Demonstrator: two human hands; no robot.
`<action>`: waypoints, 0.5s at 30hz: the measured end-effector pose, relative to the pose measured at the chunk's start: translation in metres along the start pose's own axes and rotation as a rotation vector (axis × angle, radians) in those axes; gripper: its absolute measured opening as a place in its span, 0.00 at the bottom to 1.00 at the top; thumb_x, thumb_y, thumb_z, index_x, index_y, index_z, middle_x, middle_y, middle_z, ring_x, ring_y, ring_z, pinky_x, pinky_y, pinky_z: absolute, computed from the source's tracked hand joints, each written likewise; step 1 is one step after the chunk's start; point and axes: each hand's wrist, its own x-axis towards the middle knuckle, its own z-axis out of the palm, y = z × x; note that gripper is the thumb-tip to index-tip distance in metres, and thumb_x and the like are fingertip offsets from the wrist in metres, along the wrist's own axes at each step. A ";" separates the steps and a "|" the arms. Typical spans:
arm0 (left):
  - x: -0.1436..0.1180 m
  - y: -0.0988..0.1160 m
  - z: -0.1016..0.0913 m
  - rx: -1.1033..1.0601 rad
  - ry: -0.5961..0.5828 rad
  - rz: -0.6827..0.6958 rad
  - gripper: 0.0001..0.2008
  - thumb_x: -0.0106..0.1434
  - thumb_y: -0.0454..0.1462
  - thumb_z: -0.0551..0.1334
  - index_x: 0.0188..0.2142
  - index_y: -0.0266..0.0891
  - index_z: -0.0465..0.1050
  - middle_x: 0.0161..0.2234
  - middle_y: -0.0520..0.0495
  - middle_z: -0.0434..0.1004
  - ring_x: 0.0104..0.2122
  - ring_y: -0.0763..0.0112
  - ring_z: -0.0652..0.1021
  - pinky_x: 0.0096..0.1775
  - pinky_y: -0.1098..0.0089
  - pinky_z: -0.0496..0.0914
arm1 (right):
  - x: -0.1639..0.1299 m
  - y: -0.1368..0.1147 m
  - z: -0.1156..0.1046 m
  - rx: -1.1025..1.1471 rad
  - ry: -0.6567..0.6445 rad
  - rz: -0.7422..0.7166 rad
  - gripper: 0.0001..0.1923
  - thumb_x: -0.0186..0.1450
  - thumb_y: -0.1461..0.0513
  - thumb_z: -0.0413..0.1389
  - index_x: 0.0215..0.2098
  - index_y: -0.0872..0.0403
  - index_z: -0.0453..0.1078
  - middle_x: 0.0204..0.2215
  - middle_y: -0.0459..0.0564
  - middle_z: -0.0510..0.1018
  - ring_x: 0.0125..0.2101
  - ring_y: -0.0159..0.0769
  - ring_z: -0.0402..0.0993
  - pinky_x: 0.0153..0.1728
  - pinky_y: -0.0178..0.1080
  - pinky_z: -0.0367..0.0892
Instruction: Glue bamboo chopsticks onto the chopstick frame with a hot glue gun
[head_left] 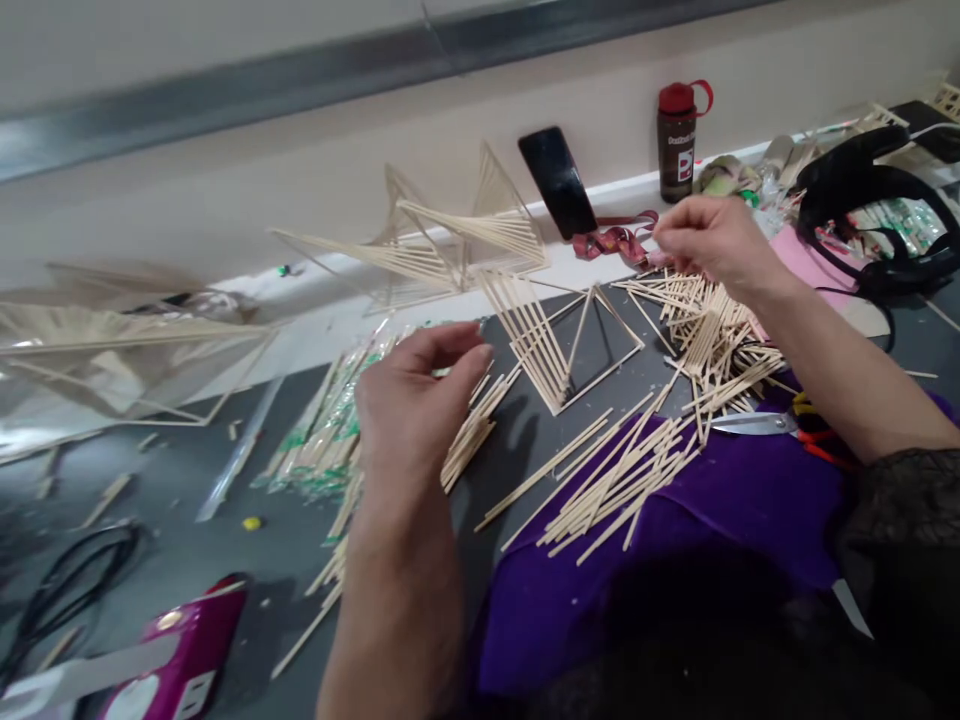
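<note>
Purple cloth (750,500) bears loose sticks (615,480) between hands

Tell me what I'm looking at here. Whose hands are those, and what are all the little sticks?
The picture comes from a camera on a person's head, looking down at their own two hands. The left hand hovers curled over a bundle of thin wooden sticks. The right hand pinches its fingertips above a messy stick pile; whether it holds a stick is too small to tell. On the dark table stands a pointy stick model. Scissors lie on purple cloth. A phone and a brown bottle stand at the back.
</note>
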 end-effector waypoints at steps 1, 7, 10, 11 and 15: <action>-0.002 0.011 0.002 0.032 0.032 0.049 0.15 0.53 0.41 0.67 0.41 0.40 0.80 0.36 0.46 0.82 0.36 0.61 0.79 0.44 0.57 0.72 | -0.003 0.006 0.006 -0.019 -0.051 0.009 0.06 0.54 0.73 0.57 0.25 0.57 0.71 0.19 0.42 0.70 0.19 0.23 0.64 0.21 0.31 0.59; 0.008 0.049 0.045 -0.011 -0.153 0.330 0.18 0.54 0.35 0.66 0.46 0.43 0.76 0.43 0.48 0.80 0.36 0.66 0.78 0.41 0.64 0.72 | -0.013 0.022 0.029 -0.235 -0.216 -0.092 0.04 0.53 0.67 0.59 0.29 0.57 0.74 0.24 0.45 0.75 0.26 0.30 0.69 0.29 0.36 0.64; 0.020 0.048 0.061 -0.075 -0.226 0.356 0.19 0.51 0.33 0.67 0.45 0.43 0.76 0.45 0.48 0.79 0.35 0.67 0.77 0.41 0.64 0.71 | -0.019 0.021 0.035 -0.357 -0.181 -0.163 0.04 0.55 0.64 0.60 0.29 0.57 0.74 0.26 0.47 0.76 0.31 0.34 0.71 0.33 0.37 0.64; 0.023 0.047 0.064 -0.115 -0.236 0.348 0.19 0.51 0.33 0.68 0.44 0.42 0.77 0.44 0.48 0.79 0.35 0.67 0.77 0.41 0.65 0.70 | -0.020 0.020 0.037 -0.383 -0.167 -0.160 0.03 0.55 0.63 0.60 0.28 0.56 0.73 0.27 0.47 0.76 0.32 0.35 0.71 0.33 0.38 0.64; 0.029 0.049 0.071 -0.274 -0.281 0.308 0.16 0.48 0.30 0.68 0.39 0.42 0.79 0.40 0.48 0.79 0.35 0.64 0.76 0.40 0.66 0.69 | -0.021 0.017 0.039 -0.449 -0.104 -0.119 0.03 0.57 0.65 0.57 0.30 0.54 0.72 0.31 0.48 0.77 0.35 0.35 0.71 0.37 0.37 0.66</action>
